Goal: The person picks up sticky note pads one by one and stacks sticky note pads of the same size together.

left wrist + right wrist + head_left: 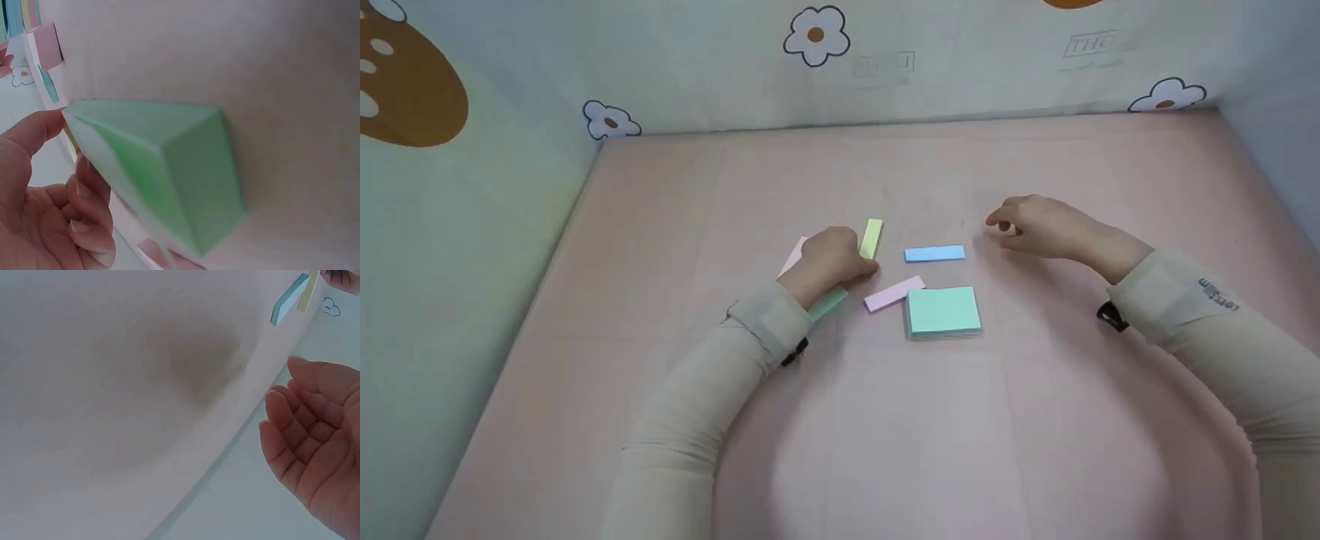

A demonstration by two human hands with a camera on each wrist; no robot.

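My left hand [832,259] is over the narrow green sticky-note pad [152,129], thumb and fingertips pinching its far end. Along one side of that pad, a thin sheet stands away from the rest, leaving a gap. Close around this hand lie a yellow sticky-note strip [871,238] and a pale pink strip [793,256], the latter partly hidden. My right hand [1046,226] hovers at the right with loosely curled fingers, holding nothing; the blue strip pad [934,254] is nearest to it.
A purple strip pad [893,295] touches or nearly touches a larger mint-green note block [943,310] in front of the blue pad. Everything lies on a pinkish tabletop [885,435]. Pale walls with a flower print [817,36] enclose the back and sides.
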